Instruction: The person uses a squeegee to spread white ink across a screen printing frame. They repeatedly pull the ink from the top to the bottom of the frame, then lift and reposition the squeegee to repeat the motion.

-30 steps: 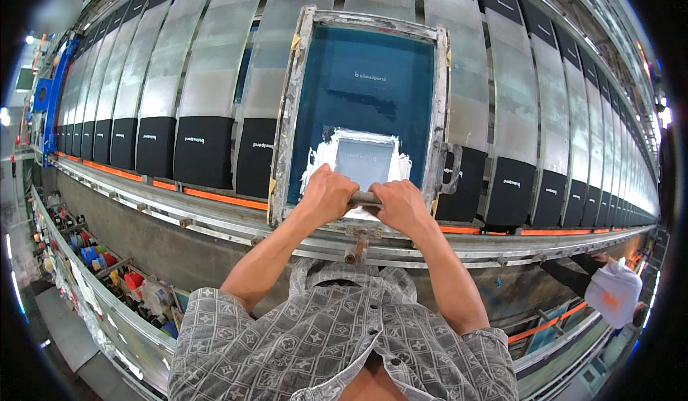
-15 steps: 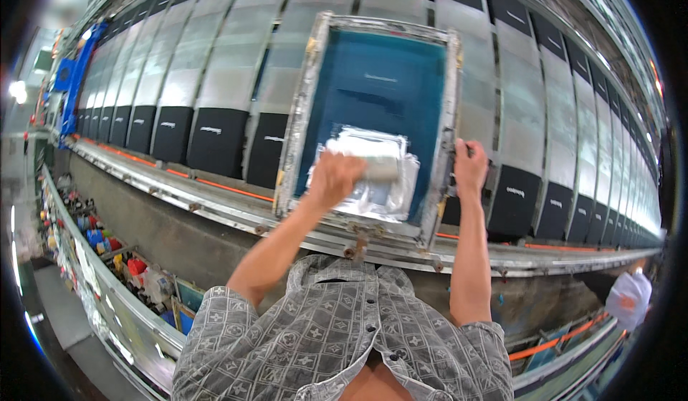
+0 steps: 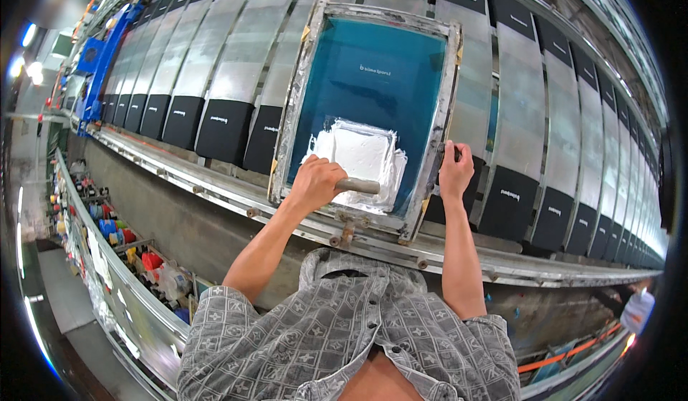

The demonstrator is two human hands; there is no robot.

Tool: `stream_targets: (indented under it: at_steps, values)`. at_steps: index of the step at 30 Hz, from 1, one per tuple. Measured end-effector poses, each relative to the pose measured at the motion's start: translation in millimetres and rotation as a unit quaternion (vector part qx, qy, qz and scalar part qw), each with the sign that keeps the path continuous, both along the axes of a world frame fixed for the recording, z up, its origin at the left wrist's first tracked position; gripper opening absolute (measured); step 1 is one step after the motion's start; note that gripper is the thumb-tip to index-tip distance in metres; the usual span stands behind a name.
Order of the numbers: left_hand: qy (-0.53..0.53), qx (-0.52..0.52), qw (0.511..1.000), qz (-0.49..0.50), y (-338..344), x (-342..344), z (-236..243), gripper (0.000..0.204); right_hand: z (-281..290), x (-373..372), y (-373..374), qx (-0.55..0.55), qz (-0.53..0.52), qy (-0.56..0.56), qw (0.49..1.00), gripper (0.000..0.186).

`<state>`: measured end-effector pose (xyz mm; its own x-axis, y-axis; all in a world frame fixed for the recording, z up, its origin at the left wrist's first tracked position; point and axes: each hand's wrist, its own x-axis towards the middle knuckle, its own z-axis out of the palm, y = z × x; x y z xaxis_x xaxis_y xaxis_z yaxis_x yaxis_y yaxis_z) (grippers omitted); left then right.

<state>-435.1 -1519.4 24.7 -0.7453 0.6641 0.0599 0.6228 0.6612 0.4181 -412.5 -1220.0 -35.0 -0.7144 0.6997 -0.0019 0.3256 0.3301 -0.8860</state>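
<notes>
A screen-printing frame (image 3: 295,107) with blue-green mesh (image 3: 373,46) lies in front of me, its metal rim smeared with white and grey. White ink (image 3: 358,150) forms a thick patch on the nearer half of the mesh. My left hand (image 3: 315,183) is closed round one end of a squeegee (image 3: 362,186), which lies across the near part of the ink. Its lower edge is hard to make out. At the frame's right rail my right hand (image 3: 456,173) is closed, thumb and fingers pinching the outer edge; the exact grip is partly hidden.
Long grey boards bearing black fabric pieces (image 3: 223,130) run in a row to both sides. A metal rail (image 3: 222,204) passes along their near ends. To the left stand a blue machine part (image 3: 92,57) and a shelf of containers (image 3: 150,261). A white bag (image 3: 636,311) hangs far right.
My left hand has drawn the squeegee nearer to me and slightly left over the ink. The right hand remains at the frame's right rail. The whole view has shifted a little.
</notes>
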Motion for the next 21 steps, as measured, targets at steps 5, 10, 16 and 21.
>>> stream_targets:
  at_steps: [5, 10, 16, 21]
  values:
    - [-0.05, -0.047, 0.998, 0.013, 3, 7, -14, 0.019, -17, -3, 4, 0.041, -0.015, -0.044, 0.998, 0.026]
    - [-0.13, -0.095, 0.985, -0.055, 7, -46, -1, 0.032, -2, -12, 6, 0.21, 0.051, -0.103, 0.971, 0.032]
    - [-0.09, -0.109, 0.989, -0.041, 42, -144, -6, 0.027, 78, -95, -52, 0.121, 0.453, -0.166, 0.867, 0.033]
    - [-0.058, -0.079, 0.994, -0.053, 44, -137, -21, 0.019, 48, -93, -73, 0.278, 0.483, -0.225, 0.799, 0.017]
